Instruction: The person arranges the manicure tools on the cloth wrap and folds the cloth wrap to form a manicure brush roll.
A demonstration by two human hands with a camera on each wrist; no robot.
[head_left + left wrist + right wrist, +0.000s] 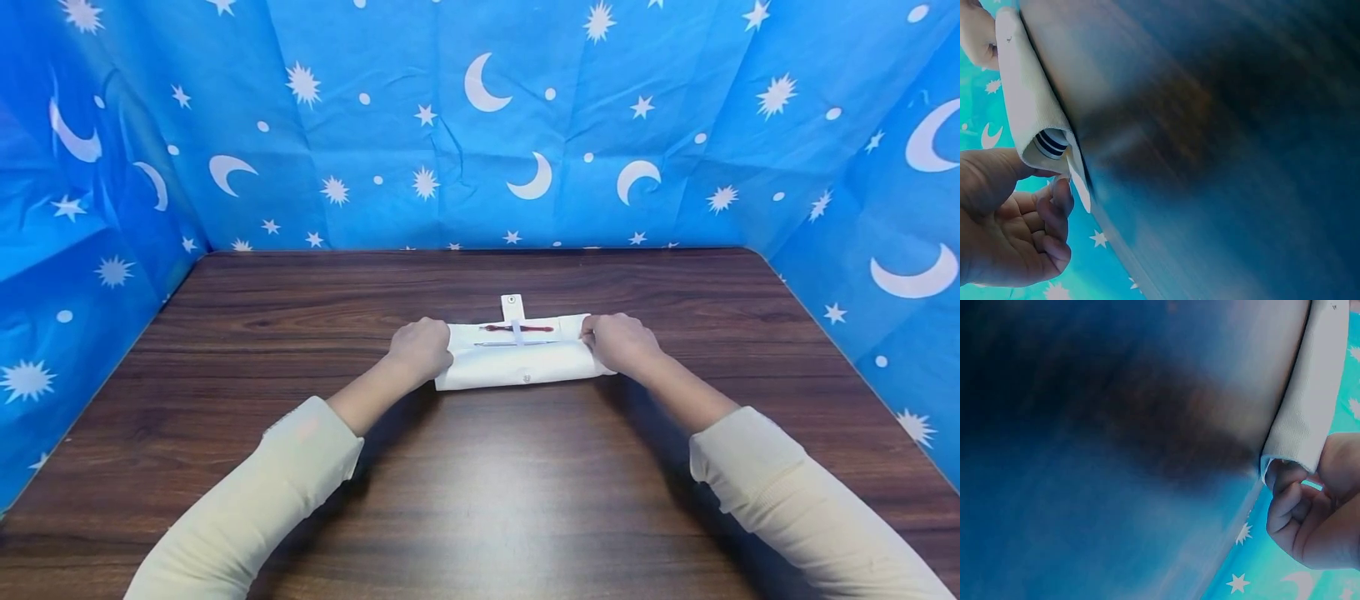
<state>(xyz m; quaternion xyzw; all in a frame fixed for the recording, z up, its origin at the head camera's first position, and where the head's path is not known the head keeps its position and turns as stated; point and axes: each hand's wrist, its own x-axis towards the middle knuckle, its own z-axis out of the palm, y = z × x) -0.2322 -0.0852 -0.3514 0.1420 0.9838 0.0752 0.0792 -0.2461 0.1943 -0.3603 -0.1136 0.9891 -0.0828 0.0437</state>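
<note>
A white roll-up pouch (pixel 510 367) lies partly rolled across the table, its near part a thick fold. On its open part show a slim red tool (pixel 525 328) and a thin silver tool (pixel 517 343) under a narrow pale band (pixel 517 330). My left hand (pixel 422 348) pinches the pouch's left end; my right hand (pixel 621 342) pinches the right end. Inside the roll's left opening, a white thing with dark stripes (pixel 1051 144) shows in the left wrist view. Fingers of my right hand (pixel 1310 509) reach into the roll's end in the right wrist view.
A strap with a metal snap (pixel 512 302) sticks out from the pouch's far edge. The matching snap (pixel 527 378) sits on the near fold. The dark wood table (pixel 480 492) meets a blue star-and-moon cloth (pixel 480 167) at the back and sides.
</note>
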